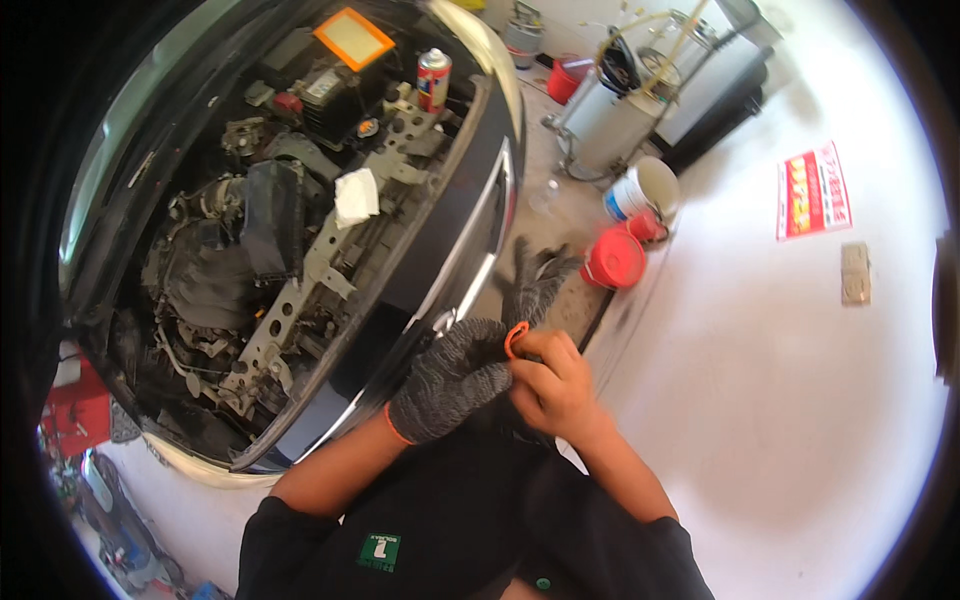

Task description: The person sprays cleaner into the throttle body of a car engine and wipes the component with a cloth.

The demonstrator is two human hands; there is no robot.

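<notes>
A dark grey knit work glove (pixel 540 285) with an orange cuff hangs in front of my chest, its limp fingers pointing away from me. My right hand (pixel 556 385), bare, pinches the glove's cuff between thumb and fingers. On my left hand (pixel 452 382) I wear a matching grey glove with an orange edge at the wrist. Its fingers are closed against the other side of the loose glove's cuff, and their tips are partly hidden behind it. Both hands meet just beside the front of a dark car (pixel 390 330).
The open engine bay holds a spray can (pixel 433 82), an orange-framed air filter (pixel 354 38) and a folded white cloth (pixel 356 198). Red buckets (pixel 615 258), a white bucket (pixel 650 188) and a tank on wheels (pixel 610 120) stand along the white wall (pixel 760 380).
</notes>
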